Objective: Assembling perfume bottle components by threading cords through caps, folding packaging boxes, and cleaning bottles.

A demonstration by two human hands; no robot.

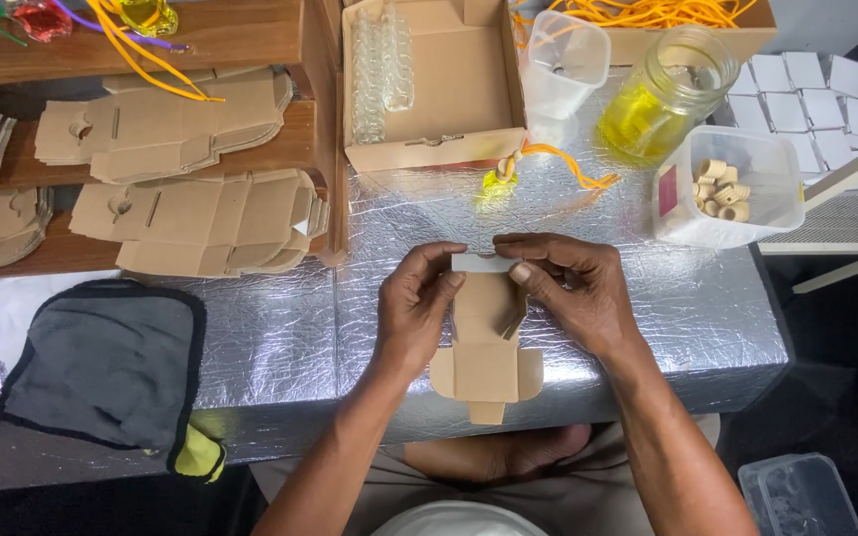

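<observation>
A silver foil-covered table [270,337] carries a jar of yellow liquid [662,94], a tub of corks [727,189] and stacks of flat cardboard blanks [191,223]. Over its front edge, the left hand [414,308] and right hand [573,293] pinch a half-folded brown cardboard box [486,342], fingers closed on its top flap, lower flaps still spread.

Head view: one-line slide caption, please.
Both hands, left hand and right hand, fold a small brown cardboard box blank above a silver foil-covered table.
</observation>
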